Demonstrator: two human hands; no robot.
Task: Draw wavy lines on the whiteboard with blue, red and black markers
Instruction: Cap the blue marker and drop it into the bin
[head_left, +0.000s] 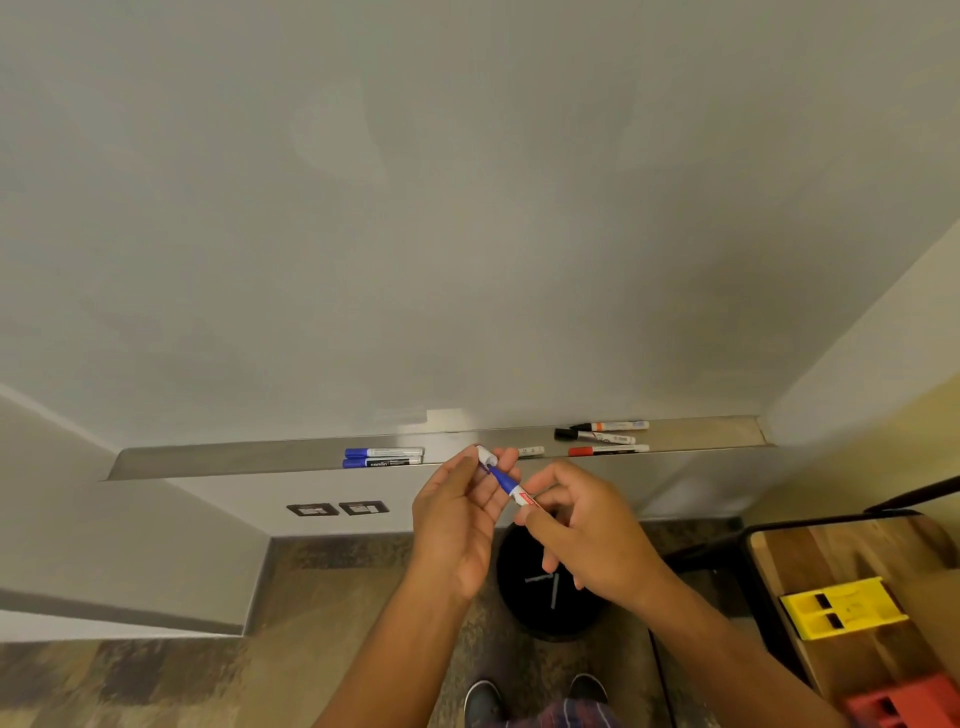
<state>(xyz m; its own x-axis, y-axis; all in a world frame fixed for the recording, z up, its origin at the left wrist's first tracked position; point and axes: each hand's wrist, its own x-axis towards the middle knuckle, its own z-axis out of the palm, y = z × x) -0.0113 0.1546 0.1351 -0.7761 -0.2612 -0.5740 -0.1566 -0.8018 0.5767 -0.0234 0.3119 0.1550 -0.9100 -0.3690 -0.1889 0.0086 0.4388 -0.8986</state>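
A blank whiteboard (467, 208) fills the upper view, with a metal tray (208, 460) along its lower edge. My right hand (587, 535) grips the white barrel of a blue marker (511, 488). My left hand (457, 519) pinches its white cap (487, 457), which is off or just at the blue tip. On the tray lie two capped blue markers (383, 457) at the left. A black marker (595, 435), a red marker (608, 449) and an orange-banded marker (613, 426) lie at the right.
A black round bin (550, 597) stands on the floor under my hands. A wooden table (810, 561) at the lower right carries a yellow block (841, 608) and a red block (904, 701). Two wall sockets (337, 508) sit below the tray. My shoes (535, 696) show at the bottom.
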